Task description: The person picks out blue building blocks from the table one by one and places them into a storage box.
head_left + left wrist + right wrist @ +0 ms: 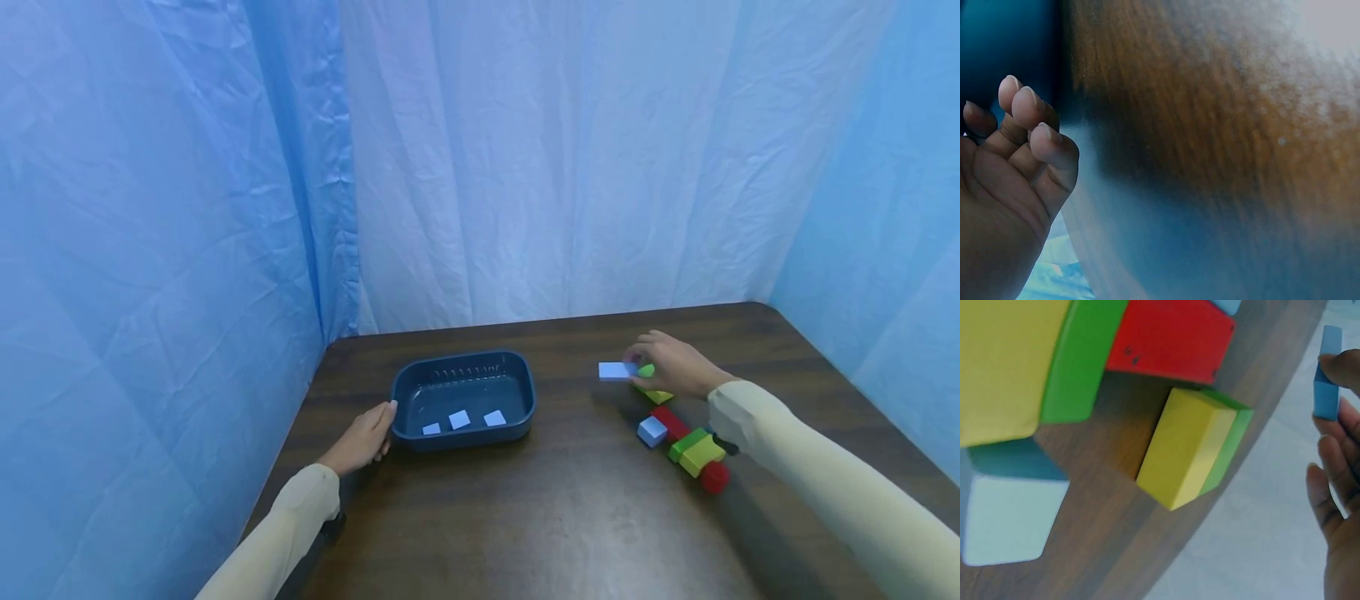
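Note:
In the head view my left hand grips the left end of a dark blue tray by its rim. Its curled fingers show beside the tray's blurred wall in the left wrist view. Three light blue blocks lie inside along the near side. Over to the right, my right hand pinches a flat, light blue rectangular block between thumb and fingers, held above the table. The right wrist view shows this block edge-on, apart from the other blocks.
Below my right hand, a loose row of blocks stands on the brown wooden table: a red block, a light blue block, a green block, a yellow block and a red round piece. Blue-white curtains surround the table.

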`<action>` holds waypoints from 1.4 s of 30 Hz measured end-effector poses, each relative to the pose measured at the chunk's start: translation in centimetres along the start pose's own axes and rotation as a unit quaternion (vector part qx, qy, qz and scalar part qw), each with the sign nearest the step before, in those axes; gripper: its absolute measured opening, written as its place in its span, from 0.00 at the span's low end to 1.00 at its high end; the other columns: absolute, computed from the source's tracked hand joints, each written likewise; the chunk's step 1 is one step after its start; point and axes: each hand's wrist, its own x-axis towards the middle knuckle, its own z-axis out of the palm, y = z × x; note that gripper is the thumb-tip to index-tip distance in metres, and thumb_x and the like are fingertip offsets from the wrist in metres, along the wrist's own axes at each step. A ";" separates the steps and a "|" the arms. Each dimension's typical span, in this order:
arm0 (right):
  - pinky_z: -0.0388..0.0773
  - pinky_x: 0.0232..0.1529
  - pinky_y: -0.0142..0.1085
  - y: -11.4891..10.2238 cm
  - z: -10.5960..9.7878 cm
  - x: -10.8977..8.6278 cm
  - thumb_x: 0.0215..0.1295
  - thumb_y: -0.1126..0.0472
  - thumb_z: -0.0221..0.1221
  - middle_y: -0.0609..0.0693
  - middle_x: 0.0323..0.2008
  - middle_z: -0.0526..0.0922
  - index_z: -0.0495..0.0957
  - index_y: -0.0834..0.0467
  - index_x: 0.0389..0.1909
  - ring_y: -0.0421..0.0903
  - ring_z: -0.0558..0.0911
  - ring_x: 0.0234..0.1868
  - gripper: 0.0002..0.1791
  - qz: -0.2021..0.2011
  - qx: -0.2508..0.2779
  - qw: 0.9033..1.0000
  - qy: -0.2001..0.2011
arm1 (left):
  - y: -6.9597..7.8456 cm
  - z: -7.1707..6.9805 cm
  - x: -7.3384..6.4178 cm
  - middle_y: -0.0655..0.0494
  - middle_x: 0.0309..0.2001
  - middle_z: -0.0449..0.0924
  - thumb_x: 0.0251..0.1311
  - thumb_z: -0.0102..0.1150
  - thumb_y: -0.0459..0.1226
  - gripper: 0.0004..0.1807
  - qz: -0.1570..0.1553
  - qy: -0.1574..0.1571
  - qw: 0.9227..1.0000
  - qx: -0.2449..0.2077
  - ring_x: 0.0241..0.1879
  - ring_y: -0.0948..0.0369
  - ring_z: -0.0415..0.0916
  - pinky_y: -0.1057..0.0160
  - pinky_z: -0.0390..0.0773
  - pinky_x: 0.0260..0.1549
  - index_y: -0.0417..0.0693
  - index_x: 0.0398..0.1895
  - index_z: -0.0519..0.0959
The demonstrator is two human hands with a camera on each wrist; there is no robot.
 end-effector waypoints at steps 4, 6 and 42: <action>0.82 0.46 0.47 -0.5 0.2 0.5 0.58 0.58 0.75 0.48 0.40 0.82 0.85 0.60 0.46 0.50 0.80 0.45 0.17 -0.013 0.009 1.000 0.010 | 0.1 0.0 -0.1 0.48 0.25 0.75 0.83 0.32 0.55 0.26 0.001 0.001 1.000 -0.001 0.22 0.52 0.73 0.58 0.74 0.24 0.46 0.39 0.71; 0.82 0.45 0.46 -0.6 0.4 0.7 0.58 0.58 0.75 0.48 0.40 0.82 0.85 0.60 0.46 0.51 0.80 0.45 0.17 -0.018 0.011 1.000 0.013 | 0.1 0.0 -0.2 0.48 0.25 0.75 0.83 0.32 0.56 0.26 0.001 0.000 1.000 -0.001 0.22 0.52 0.73 0.58 0.74 0.24 0.46 0.39 0.71; 0.81 0.45 0.43 -4.0 1.5 4.0 0.59 0.54 0.75 0.47 0.41 0.83 0.85 0.57 0.46 0.46 0.78 0.45 0.17 -0.044 0.022 0.998 0.025 | 0.0 0.0 -0.1 0.47 0.25 0.75 0.83 0.33 0.55 0.25 0.000 -0.004 1.000 -0.006 0.23 0.51 0.73 0.57 0.74 0.25 0.46 0.39 0.70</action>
